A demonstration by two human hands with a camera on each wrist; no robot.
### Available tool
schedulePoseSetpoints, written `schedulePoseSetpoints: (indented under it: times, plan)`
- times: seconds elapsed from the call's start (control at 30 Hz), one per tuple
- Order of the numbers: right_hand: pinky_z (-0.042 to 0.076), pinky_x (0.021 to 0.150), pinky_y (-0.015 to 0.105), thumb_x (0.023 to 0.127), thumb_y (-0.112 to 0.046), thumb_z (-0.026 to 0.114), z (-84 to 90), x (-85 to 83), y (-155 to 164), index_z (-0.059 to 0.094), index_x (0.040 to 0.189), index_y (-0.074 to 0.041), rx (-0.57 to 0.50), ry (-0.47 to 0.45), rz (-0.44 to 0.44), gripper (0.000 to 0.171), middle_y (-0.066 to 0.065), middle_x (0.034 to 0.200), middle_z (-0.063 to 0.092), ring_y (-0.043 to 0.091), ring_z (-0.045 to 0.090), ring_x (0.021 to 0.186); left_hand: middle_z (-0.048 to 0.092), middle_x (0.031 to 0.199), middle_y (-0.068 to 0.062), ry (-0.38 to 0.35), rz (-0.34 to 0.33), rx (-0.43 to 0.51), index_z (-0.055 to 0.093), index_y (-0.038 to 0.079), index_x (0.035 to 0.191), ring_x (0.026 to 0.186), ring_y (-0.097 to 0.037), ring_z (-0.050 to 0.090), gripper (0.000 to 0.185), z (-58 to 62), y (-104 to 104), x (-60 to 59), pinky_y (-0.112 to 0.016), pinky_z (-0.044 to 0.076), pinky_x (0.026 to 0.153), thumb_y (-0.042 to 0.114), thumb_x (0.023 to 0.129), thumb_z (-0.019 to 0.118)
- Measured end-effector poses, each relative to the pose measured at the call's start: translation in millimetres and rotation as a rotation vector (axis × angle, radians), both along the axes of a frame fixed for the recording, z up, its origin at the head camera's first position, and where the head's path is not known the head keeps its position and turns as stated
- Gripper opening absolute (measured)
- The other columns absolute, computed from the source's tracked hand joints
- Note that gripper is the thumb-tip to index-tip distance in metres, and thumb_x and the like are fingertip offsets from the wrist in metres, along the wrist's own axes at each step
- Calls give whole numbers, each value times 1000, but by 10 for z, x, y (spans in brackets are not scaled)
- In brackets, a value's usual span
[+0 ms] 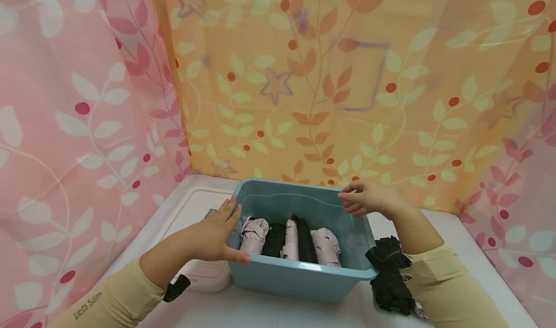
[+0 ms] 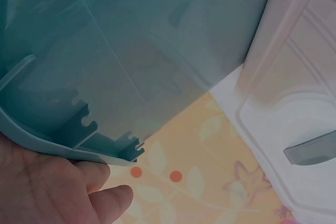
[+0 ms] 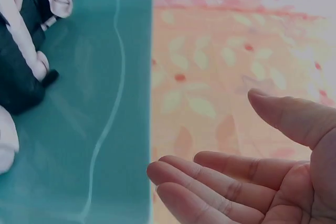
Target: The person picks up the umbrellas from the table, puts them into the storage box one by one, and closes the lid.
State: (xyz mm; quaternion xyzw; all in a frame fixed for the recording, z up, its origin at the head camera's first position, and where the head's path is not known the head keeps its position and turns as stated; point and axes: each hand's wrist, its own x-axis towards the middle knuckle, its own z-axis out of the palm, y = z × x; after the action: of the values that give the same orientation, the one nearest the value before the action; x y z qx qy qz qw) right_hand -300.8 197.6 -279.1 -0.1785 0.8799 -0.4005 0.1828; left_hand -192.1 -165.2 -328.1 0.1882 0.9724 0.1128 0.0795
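A blue-grey plastic bin [image 1: 295, 282] stands before me with several rolled bundles in a row inside. Pale pink bundles [image 1: 326, 247] alternate with black ones [image 1: 306, 241]; they look like folded umbrellas. My left hand [image 1: 208, 234] rests at the bin's left end, fingers spread along the side rim and thumb on the front rim. In the left wrist view, the left fingers lie against the outside of the rim [image 2: 68, 153]. Over the bin's back right corner, my right hand [image 1: 369, 198] hovers with loosely bent fingers and an empty palm, also seen in the right wrist view.
Black crumpled bundles [image 1: 391, 280] lie right of the bin, beside my right forearm. A white lid [image 1: 204, 276] with a grey latch [image 2: 312, 148] lies to the left, partly behind my left arm. Patterned orange and pink curtains [image 1: 278, 77] enclose the white table [image 1: 195, 313].
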Motion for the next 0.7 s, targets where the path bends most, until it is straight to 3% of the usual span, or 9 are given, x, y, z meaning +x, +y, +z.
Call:
schedulePoseSetpoints:
  times: [0.2,0.43,0.57,0.7]
  plan:
    - [51,79,42,89,-35,59,61,56,337,47,122,6,-57,11,-33,55,28,112,57,33,63,96,-8,152,-16,8,-1,-15,9,1,146,139,-32,-6,124,-17,-6,-12,-56,11,107,82,61,50]
    - [52,79,40,92,-33,55,58,124,683,42,124,11,-68,-4,-78,57,19,104,62,29,64,93,-8,152,-16,8,2,-12,9,1,146,139,-32,-6,125,-26,-3,-11,-56,11,107,82,60,50]
    - [52,78,41,93,-30,54,-27,165,871,45,121,11,-70,-18,-102,51,17,101,63,28,64,91,-8,152,-16,6,3,-11,9,1,146,139,-32,-6,125,-24,0,-7,-56,11,107,82,60,50]
    - [51,78,42,93,-30,53,-226,181,1079,43,121,13,-66,-50,-125,52,19,103,63,29,64,92,-8,152,-16,5,5,-11,9,2,146,139,-32,-6,125,-29,-2,-9,-55,11,107,82,60,50]
